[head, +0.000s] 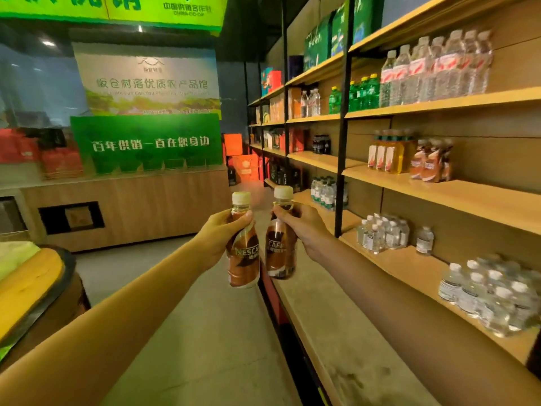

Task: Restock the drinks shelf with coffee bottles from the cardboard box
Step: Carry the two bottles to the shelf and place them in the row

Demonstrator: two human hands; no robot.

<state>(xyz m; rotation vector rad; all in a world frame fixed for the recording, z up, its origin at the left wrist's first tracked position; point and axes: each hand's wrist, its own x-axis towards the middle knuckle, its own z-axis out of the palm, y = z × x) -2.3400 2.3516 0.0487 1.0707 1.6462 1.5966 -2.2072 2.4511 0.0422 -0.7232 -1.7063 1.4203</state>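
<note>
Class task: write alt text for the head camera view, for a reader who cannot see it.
The left hand grips one brown coffee bottle and the right hand a second coffee bottle, both about upright, side by side in a shop aisle. On the right, wooden shelves hold water bottles, green bottles and shelved coffee bottles.

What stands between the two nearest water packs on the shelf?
A lone water bottle, apart from the far pack and the near pack; the head view shows it.

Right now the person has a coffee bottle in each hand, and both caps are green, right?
Not quite. The head view shows the left hand and right hand each holding a coffee bottle, but both caps are cream-white, not green.
</note>
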